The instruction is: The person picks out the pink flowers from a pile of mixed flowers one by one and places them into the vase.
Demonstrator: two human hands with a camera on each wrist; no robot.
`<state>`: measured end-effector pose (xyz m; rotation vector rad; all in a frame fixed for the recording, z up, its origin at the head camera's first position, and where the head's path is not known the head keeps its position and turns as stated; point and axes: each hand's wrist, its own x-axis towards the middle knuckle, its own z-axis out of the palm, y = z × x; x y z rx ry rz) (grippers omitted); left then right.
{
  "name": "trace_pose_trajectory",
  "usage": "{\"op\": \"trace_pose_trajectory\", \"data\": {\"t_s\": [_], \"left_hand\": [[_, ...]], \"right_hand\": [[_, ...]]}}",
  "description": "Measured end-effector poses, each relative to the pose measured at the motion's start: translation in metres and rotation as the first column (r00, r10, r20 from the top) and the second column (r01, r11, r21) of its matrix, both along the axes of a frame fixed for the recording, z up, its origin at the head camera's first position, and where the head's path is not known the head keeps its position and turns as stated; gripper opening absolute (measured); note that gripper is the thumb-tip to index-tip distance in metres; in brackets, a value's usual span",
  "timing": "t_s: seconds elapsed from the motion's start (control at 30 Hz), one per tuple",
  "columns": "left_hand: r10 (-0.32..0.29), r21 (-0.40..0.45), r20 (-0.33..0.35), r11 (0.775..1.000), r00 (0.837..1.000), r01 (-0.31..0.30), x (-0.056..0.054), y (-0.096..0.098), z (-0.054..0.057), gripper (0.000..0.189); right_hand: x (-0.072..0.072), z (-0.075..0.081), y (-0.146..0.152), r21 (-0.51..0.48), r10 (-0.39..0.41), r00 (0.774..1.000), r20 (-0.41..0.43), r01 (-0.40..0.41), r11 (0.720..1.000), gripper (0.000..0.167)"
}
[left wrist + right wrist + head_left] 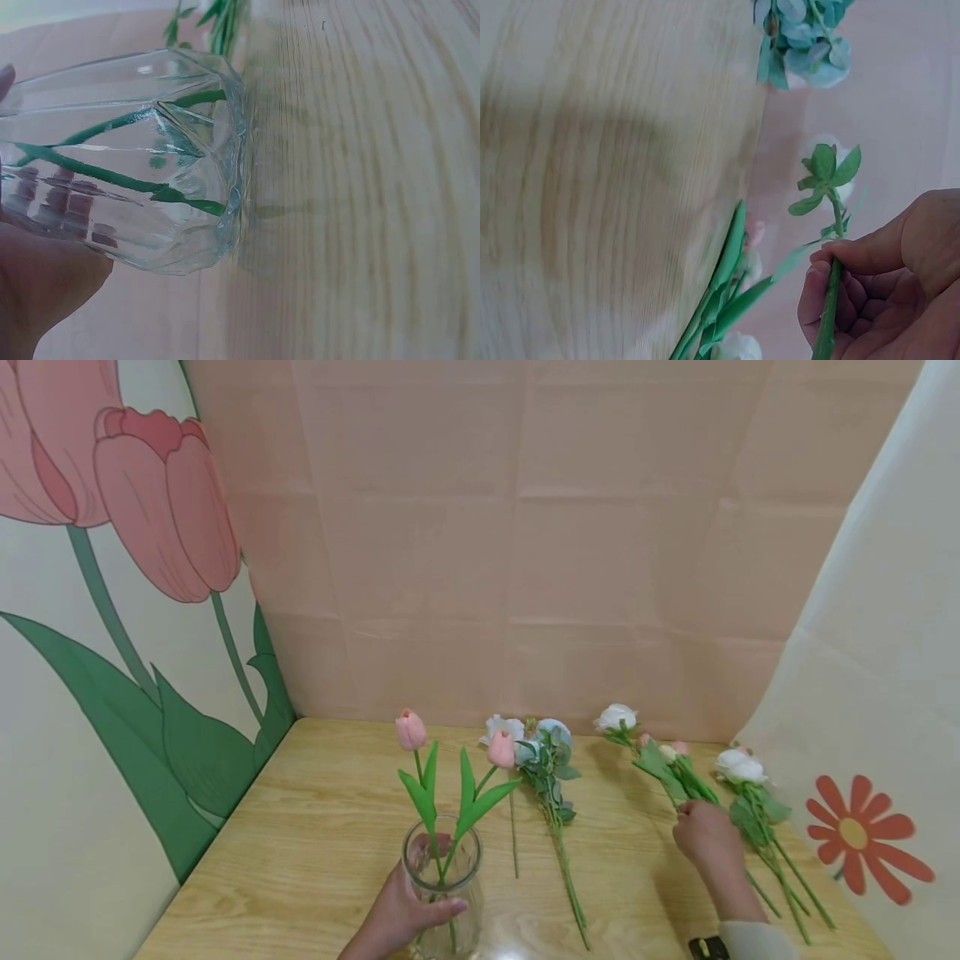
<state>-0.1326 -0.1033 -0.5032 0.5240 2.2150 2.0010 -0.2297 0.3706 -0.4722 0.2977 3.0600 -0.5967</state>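
Observation:
A clear glass vase (467, 906) stands at the front of the table, and my left hand (401, 906) holds it round the side, thumb across the front. Two pink tulips (410, 731) rise from it; their green stems (97, 174) cross inside the glass in the left wrist view. My right hand (712, 843) pinches the green stem (829, 304) of a white rose (617, 718) between thumb and fingers. In the right wrist view, the leaves (825, 165) partly hide the bloom. This rose is raised above the table, its head towards the back wall.
Blue flowers (553, 735) with long stems lie right of the vase, beside a pale flower (502, 727). More tulips (693, 781) lie near my right hand. Another white rose (741, 766) lies by the right edge of the wooden table (315, 827). Cloth walls surround the back and sides.

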Motion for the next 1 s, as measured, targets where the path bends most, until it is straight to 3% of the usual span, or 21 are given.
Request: {"op": "trace_pose_trajectory", "data": {"t_s": [0.13, 0.4, 0.6, 1.0], "left_hand": [[0.004, -0.011, -0.008, 1.0, 1.0, -0.004, 0.0, 0.0, 0.0, 0.07], [0.004, -0.019, -0.016, 1.0, 1.0, -0.004, 0.0, 0.0, -0.002, 0.07], [0.011, -0.024, -0.027, 1.0, 1.0, -0.011, 0.0, 0.0, -0.001, 0.07], [0.008, -0.02, -0.02, 1.0, 1.0, -0.009, 0.0, 0.0, -0.001, 0.07]], "right_hand": [[0.001, 0.002, -0.01, -0.023, 0.009, 1.0, 0.012, -0.009, 1.0, 0.04], [-0.002, -0.001, -0.025, -0.005, -0.006, 1.0, -0.029, 0.005, 1.0, 0.038], [0.0, -0.005, -0.035, -0.005, 0.028, 0.998, -0.064, -0.029, 1.0, 0.035], [-0.001, -0.009, -0.056, -0.014, 0.048, 0.997, -0.054, -0.049, 0.999, 0.033]]}}
